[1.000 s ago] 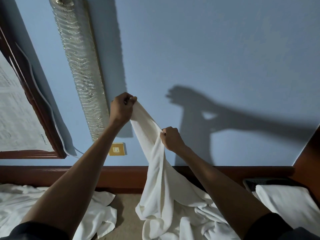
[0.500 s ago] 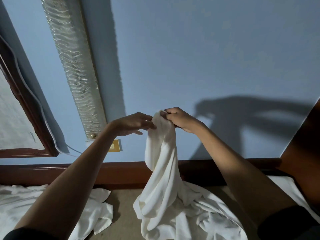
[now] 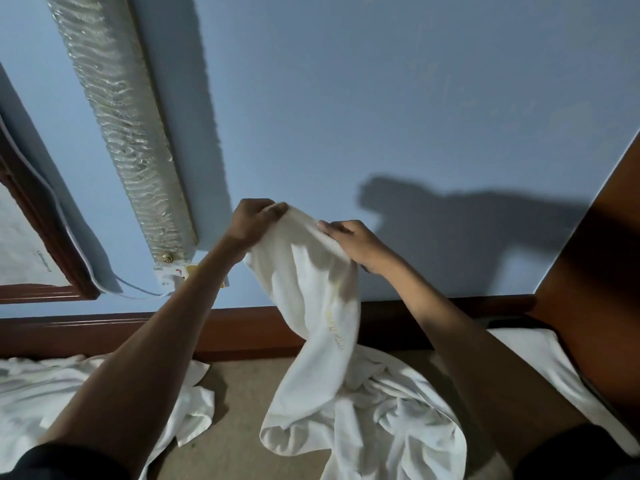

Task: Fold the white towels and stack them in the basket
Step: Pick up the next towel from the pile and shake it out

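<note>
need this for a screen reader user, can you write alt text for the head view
The left hand and right hand hold a white towel up by its top edge before a blue wall. Its lower end trails onto a tan surface, among more rumpled white cloth.

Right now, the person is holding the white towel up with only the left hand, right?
No. In the head view both hands hold the white towel up: the left hand grips its top edge, and the right hand pinches that edge beside it.

Blue wall, rippled glass wall light, dark wooden frame, white cable, beige surface
</note>
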